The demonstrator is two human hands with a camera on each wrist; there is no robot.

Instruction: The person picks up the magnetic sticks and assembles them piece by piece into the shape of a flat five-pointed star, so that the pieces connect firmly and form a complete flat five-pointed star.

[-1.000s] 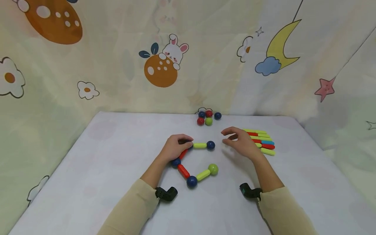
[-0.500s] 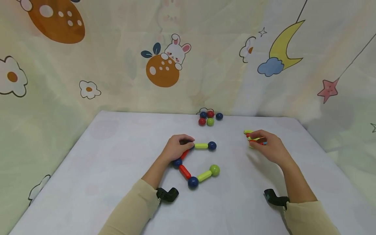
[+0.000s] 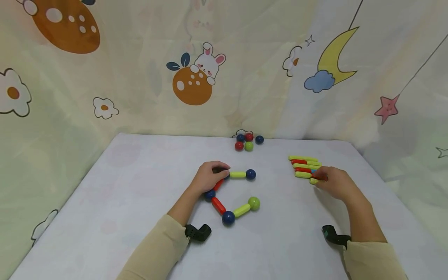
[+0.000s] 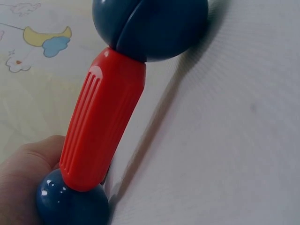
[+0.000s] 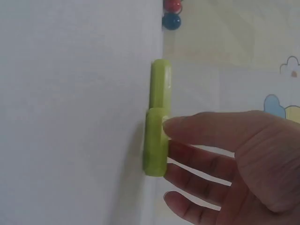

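My left hand (image 3: 208,177) curls over a dark blue ball (image 3: 226,176), mostly hidden, at one corner of a chain of toy sticks and balls. From that ball, a yellow-green stick (image 3: 238,175) leads right to another blue ball (image 3: 251,174). Red sticks (image 3: 218,205) and blue balls (image 3: 228,218) continue toward me, ending in a yellow-green stick (image 3: 242,210) and green ball (image 3: 254,203). On the right, my right hand (image 3: 337,182) pinches a short yellow-green stick (image 5: 156,145) at the near end of the loose rows, thumb on its upper edge.
Loose yellow-green, red and blue sticks (image 3: 303,166) lie in rows just left of my right hand. Several loose balls (image 3: 249,146) sit at the table's back edge. Behind the white table (image 3: 147,175) hangs a printed cloth (image 3: 140,70).
My right hand has moved right, over the loose sticks, then toward their near end, and now pinches a yellow-green stick. The left hand stays on the chain's blue ball.
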